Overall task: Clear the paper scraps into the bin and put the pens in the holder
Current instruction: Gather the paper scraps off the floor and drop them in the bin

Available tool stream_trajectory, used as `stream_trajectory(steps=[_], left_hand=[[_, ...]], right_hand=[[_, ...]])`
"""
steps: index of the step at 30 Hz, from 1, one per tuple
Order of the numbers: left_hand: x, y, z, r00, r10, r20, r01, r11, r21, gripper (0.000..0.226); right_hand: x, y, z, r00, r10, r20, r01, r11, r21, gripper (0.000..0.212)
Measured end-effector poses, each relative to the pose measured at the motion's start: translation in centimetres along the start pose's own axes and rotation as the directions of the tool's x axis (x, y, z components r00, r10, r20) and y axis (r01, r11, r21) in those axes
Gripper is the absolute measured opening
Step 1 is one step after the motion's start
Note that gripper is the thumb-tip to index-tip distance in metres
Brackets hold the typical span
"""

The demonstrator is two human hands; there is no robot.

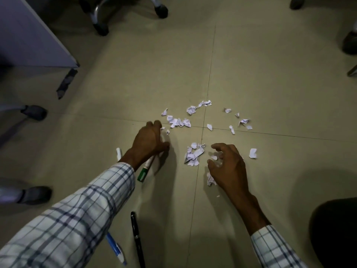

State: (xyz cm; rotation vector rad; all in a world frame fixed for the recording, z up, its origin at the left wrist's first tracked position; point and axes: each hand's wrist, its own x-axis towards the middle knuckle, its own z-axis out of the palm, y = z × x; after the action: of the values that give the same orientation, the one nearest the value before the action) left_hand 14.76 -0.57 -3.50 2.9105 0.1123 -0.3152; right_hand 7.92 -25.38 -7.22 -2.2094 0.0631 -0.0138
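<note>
- Paper scraps (180, 122) are seen strewn over the tiled floor (251, 64), mostly around the crossing of the tile joints, ahead of and between both hands.
- A denser pile of scraps (194, 154) is lain between the two hands, just beside the right thumb.
- The right hand (227, 167) is held low over the floor with fingers and thumb curled round a few scraps; one more crumpled piece (210, 179) is shown at the heel of the palm.
- The left hand (149, 140) is set knuckles-up with its fingers curled down to the floor beside two tiny scraps (166, 130); whether anything is gripped cannot be told.
- A green-capped marker (144, 170) is lain on the floor, partly covered by the left wrist.
- A white pen (118, 153) is partly hidden behind the left checked sleeve (77, 219).
- A black pen (137, 240) and a blue-and-white pen (116, 248) are lain near the bottom edge, close together but apart.
- Chair castors (162, 10) and a pale desk panel (29, 35) are shown along the upper and left edges.
- A dark rounded shape (334, 233) at the lower right cannot be identified.
</note>
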Motion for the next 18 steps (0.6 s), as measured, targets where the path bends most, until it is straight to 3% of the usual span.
stream_trajectory(steps=[6, 12, 18], left_hand=[[4.1, 2.1, 0.7, 1.000, 0.007, 0.027, -0.008, 0.999, 0.048, 0.075], [4.1, 3.9, 1.9, 0.996, 0.080, -0.038, -0.083, 0.994, -0.076, 0.044], [4.1, 6.9, 2.8, 0.982, 0.189, 0.006, -0.184, 0.961, -0.206, 0.043]], right_hand=[[0.6, 1.4, -2.2, 0.997, 0.051, -0.057, -0.052, 0.999, -0.014, 0.042], [2.4, 1.5, -3.4, 0.985, 0.067, -0.159, -0.088, 0.988, -0.129, 0.043], [6.3, 1.3, -2.5, 0.965, 0.033, -0.259, -0.095, 0.969, -0.230, 0.048]])
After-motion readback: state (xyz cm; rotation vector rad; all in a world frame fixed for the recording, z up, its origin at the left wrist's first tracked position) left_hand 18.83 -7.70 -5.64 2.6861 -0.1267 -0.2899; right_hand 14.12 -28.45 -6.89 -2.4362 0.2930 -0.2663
